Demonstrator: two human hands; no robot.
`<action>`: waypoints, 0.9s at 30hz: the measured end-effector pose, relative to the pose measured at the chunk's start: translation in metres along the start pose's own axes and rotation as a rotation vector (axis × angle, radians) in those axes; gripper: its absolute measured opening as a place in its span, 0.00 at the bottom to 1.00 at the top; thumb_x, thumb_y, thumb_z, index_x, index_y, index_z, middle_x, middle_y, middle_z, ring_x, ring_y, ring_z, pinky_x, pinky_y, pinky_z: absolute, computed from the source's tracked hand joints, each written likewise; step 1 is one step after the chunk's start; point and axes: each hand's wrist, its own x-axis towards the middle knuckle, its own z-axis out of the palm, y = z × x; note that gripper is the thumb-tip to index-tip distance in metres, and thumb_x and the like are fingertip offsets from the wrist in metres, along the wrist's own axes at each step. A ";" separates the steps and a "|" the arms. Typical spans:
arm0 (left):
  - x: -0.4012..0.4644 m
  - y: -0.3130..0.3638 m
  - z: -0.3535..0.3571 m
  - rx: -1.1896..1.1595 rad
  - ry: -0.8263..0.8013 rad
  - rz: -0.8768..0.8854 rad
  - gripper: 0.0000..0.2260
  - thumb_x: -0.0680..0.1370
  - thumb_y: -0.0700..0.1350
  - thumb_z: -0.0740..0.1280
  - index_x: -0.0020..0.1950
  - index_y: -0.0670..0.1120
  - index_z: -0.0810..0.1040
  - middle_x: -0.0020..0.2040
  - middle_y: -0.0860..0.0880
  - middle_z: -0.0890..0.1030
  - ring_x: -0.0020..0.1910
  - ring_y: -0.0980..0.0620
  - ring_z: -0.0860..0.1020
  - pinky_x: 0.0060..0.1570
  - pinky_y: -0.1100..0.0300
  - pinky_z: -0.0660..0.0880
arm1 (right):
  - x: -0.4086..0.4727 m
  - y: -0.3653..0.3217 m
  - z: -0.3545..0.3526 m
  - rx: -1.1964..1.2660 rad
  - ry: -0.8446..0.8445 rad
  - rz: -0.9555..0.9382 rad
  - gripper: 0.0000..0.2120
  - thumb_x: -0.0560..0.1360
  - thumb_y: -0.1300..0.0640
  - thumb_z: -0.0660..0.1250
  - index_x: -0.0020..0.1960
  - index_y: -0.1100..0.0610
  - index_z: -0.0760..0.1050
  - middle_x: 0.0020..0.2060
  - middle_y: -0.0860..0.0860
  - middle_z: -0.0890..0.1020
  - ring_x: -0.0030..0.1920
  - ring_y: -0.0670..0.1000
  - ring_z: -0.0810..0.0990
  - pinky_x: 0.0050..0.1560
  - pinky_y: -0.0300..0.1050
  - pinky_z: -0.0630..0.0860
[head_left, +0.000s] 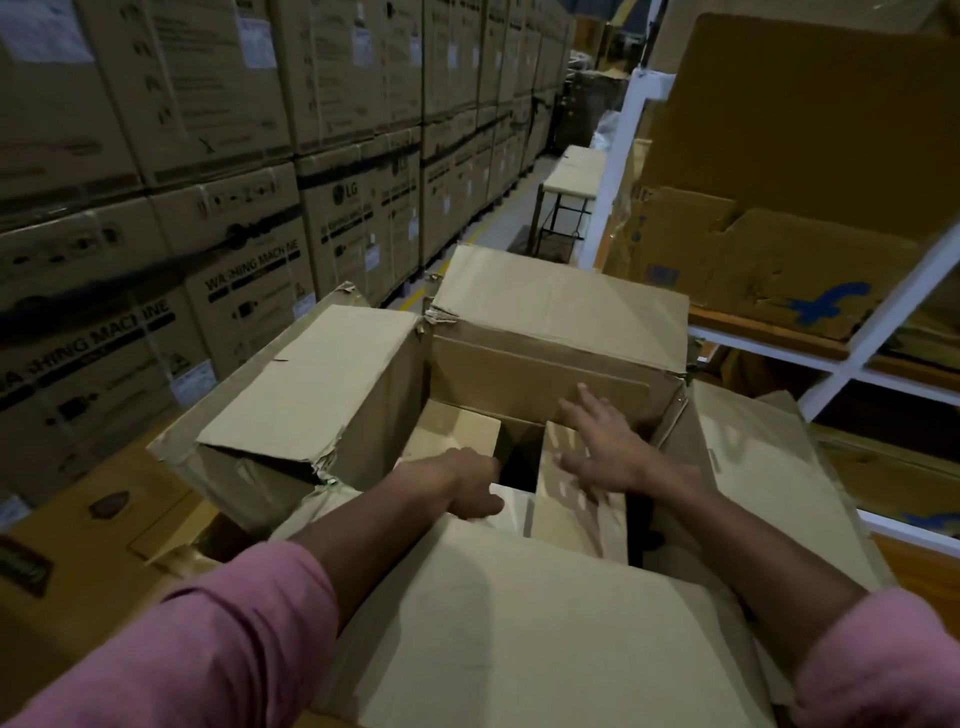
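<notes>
A large brown cardboard box (540, 317) stands open in front of me, its four flaps folded outward. Inside it lie cardboard pieces with a dark gap between them. My left hand (470, 486) reaches into the box and grips the edge of a pale cardboard sheet (511, 512), fingers curled under it. My right hand (597, 444) is spread flat, fingers straight, over an inner cardboard panel (576, 512) on the right side of the box. Both forearms come out of pink sleeves.
Stacked washing-machine cartons (182, 234) wall the left side along a narrow aisle. A white metal rack (878, 332) holding flattened cardboard rises on the right. A small table (571, 176) stands farther down the aisle. Another brown box (78, 551) sits low at the left.
</notes>
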 end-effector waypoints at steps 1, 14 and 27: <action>-0.001 0.000 0.001 -0.012 -0.013 -0.003 0.22 0.82 0.51 0.63 0.74 0.44 0.70 0.66 0.40 0.78 0.62 0.40 0.77 0.60 0.49 0.75 | 0.007 0.006 0.000 -0.022 -0.009 0.008 0.41 0.80 0.43 0.66 0.84 0.51 0.48 0.82 0.53 0.37 0.82 0.62 0.42 0.77 0.69 0.57; 0.008 0.006 -0.003 -0.029 -0.072 -0.004 0.21 0.83 0.52 0.62 0.73 0.43 0.69 0.66 0.41 0.78 0.60 0.42 0.77 0.54 0.52 0.74 | 0.018 0.010 0.023 -0.060 -0.159 0.022 0.37 0.81 0.38 0.61 0.83 0.51 0.51 0.81 0.57 0.58 0.80 0.62 0.54 0.77 0.63 0.59; 0.002 0.008 -0.006 -0.099 -0.098 0.051 0.21 0.83 0.50 0.64 0.75 0.46 0.69 0.63 0.43 0.80 0.56 0.44 0.81 0.55 0.49 0.78 | 0.009 -0.017 0.029 -0.270 -0.110 -0.231 0.50 0.70 0.22 0.30 0.70 0.44 0.76 0.75 0.48 0.72 0.81 0.58 0.54 0.76 0.72 0.47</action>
